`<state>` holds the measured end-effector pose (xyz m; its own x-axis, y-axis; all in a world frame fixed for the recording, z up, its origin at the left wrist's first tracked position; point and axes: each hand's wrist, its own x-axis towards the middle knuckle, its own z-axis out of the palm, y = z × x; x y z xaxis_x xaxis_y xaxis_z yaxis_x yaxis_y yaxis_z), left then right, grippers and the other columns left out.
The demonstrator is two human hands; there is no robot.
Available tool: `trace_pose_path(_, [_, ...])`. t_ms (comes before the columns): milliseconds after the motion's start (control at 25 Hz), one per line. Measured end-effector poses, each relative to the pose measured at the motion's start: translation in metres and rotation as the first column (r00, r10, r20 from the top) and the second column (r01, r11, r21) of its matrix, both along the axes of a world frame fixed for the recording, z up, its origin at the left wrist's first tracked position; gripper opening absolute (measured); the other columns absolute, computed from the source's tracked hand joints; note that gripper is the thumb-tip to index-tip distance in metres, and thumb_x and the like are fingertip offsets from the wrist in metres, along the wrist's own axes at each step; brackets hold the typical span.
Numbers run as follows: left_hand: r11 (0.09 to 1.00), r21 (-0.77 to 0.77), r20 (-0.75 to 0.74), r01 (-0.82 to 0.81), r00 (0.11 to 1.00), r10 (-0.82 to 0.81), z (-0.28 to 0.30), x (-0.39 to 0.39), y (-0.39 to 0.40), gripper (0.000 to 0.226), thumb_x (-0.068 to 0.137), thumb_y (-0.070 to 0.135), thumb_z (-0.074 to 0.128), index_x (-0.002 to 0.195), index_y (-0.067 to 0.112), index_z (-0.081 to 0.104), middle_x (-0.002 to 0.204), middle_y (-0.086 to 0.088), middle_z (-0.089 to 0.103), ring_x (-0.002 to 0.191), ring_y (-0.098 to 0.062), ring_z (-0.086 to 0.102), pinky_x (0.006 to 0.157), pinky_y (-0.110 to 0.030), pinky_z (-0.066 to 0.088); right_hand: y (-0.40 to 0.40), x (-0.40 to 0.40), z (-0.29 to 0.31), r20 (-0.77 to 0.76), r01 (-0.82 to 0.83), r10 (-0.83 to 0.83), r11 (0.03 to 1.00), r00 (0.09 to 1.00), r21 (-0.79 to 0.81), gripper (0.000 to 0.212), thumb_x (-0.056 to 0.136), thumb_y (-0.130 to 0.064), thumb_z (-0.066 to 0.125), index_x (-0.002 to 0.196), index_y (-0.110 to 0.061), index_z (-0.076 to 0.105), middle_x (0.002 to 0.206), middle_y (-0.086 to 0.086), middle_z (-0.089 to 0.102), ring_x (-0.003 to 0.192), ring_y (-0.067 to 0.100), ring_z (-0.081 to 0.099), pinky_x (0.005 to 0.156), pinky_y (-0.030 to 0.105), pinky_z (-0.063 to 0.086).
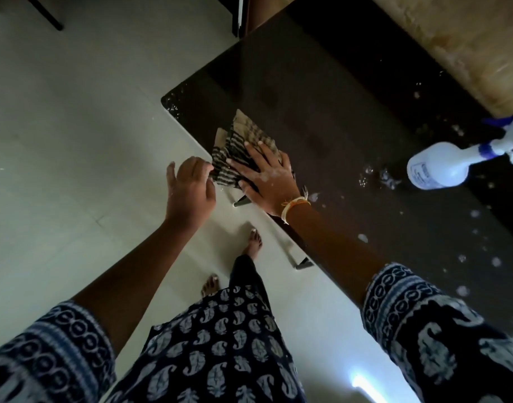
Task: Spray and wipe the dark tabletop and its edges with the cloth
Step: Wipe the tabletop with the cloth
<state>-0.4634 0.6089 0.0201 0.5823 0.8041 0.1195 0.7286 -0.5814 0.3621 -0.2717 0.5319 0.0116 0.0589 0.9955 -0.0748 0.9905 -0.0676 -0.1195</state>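
Observation:
A dark glossy tabletop (322, 91) runs from upper middle to lower right, speckled with spray droplets. A striped brown and beige cloth (240, 141) lies folded at its near left edge. My right hand (267, 175) presses flat on the cloth with fingers spread. Just off the table edge, my left hand (190, 187) hovers with loosely curled fingers, its fingertips touching the cloth's hanging corner. A white spray bottle (435, 167) with a blue-trimmed nozzle stands on the tabletop to the right, apart from both hands.
Pale tiled floor (75, 126) fills the left side. My bare feet (252, 242) stand beside the table's metal legs (240, 200). A tan rug or cushion (464, 39) lies beyond the table at upper right. Dark furniture legs stand at the top left.

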Motion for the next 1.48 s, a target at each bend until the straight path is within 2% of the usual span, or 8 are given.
trace_pose_path(320, [0.863,-0.500,0.112,0.070,0.994,-0.016,0.003,0.012,-0.022,0.028,0.094,0.015,0.056,0.118,0.003,0.063,0.117,-0.015,0.067,0.108,-0.030,0.063,0.091,-0.032,0.049,-0.058,0.037,0.005,0.038,-0.217,0.221,0.972,0.974,-0.086,0.049,0.096,-0.047,0.035,0.145,-0.046,0.032,0.159,-0.001,0.026,0.145,0.027,0.024,0.112,0.056,0.023])
trace_pose_path(480, [0.653,-0.747,0.096,-0.127,0.950,0.295,0.000,0.038,-0.022,0.027,0.098,0.024,0.053,0.105,0.003,0.068,0.106,-0.016,0.070,0.099,-0.028,0.066,0.080,-0.026,0.048,-0.057,0.118,0.001,0.080,0.175,-0.174,0.985,0.982,-0.006,0.050,0.093,-0.051,0.038,0.142,-0.044,0.040,0.154,0.003,0.037,0.140,0.031,0.035,0.109,0.052,0.035])
trace_pose_path(760, [0.292,-0.955,0.120,-0.054,0.829,0.547,-0.001,0.054,-0.040,0.025,0.099,0.015,0.054,0.109,-0.007,0.058,0.099,-0.022,0.063,0.085,-0.028,0.067,0.061,-0.018,0.054,-0.031,0.144,0.018,-0.049,0.925,-0.935,0.356,0.352,-0.135,0.056,0.096,-0.047,0.036,0.150,-0.041,0.023,0.162,0.006,0.013,0.148,0.033,0.008,0.113,0.061,0.011])
trace_pose_path(880, [0.195,-0.981,0.117,-0.018,0.747,0.655,0.005,0.060,-0.047,0.020,0.102,0.013,0.046,0.096,-0.002,0.057,0.098,-0.023,0.063,0.094,-0.031,0.065,0.065,-0.022,0.056,-0.028,0.070,0.005,-0.049,0.775,-0.774,0.632,0.632,0.006,0.054,0.091,-0.045,0.041,0.145,-0.042,0.036,0.157,0.008,0.028,0.144,0.035,0.022,0.109,0.063,0.021])
trace_pose_path(1000, [0.114,-0.993,0.073,-0.017,0.673,0.736,0.006,0.061,-0.046,0.017,0.102,0.009,0.045,0.107,-0.003,0.057,0.090,-0.020,0.066,0.084,-0.029,0.068,0.072,-0.030,0.059,-0.071,0.006,-0.002,0.006,0.231,-0.231,0.972,0.973,0.050,0.051,0.091,-0.044,0.041,0.142,-0.040,0.043,0.151,0.007,0.040,0.138,0.035,0.035,0.104,0.061,0.029])
trace_pose_path(1160, [0.098,-0.995,0.080,0.013,0.688,0.721,0.006,0.055,-0.044,0.014,0.100,0.007,0.048,0.094,0.000,0.059,0.068,-0.007,0.072,0.059,-0.013,0.071,0.070,-0.031,0.059,-0.088,0.058,-0.001,0.023,-0.146,0.146,0.989,0.989,0.031,0.050,0.091,-0.041,0.043,0.141,-0.041,0.044,0.153,0.003,0.038,0.140,0.030,0.035,0.110,0.054,0.026])
trace_pose_path(1280, [0.132,-0.991,0.101,0.013,0.722,0.685,0.011,0.054,-0.047,0.027,0.102,0.010,0.046,0.121,-0.009,0.052,0.099,-0.023,0.065,0.089,-0.031,0.068,0.065,-0.022,0.058,-0.085,0.146,-0.006,0.047,0.271,-0.278,0.955,0.959,0.121,0.049,0.090,-0.042,0.046,0.139,-0.042,0.046,0.150,0.006,0.043,0.138,0.034,0.037,0.109,0.054,0.032])
trace_pose_path(1480, [0.181,-0.984,0.121,0.001,0.745,0.656,0.012,0.054,-0.053,0.030,0.102,0.007,0.044,0.125,-0.011,0.050,0.106,-0.025,0.063,0.096,-0.033,0.065,0.067,-0.022,0.058,-0.064,0.150,0.009,0.013,0.824,-0.825,0.565,0.566,-0.040,0.057,0.094,-0.040,0.040,0.149,-0.037,0.028,0.160,0.007,0.019,0.146,0.035,0.015,0.113,0.061,0.017])
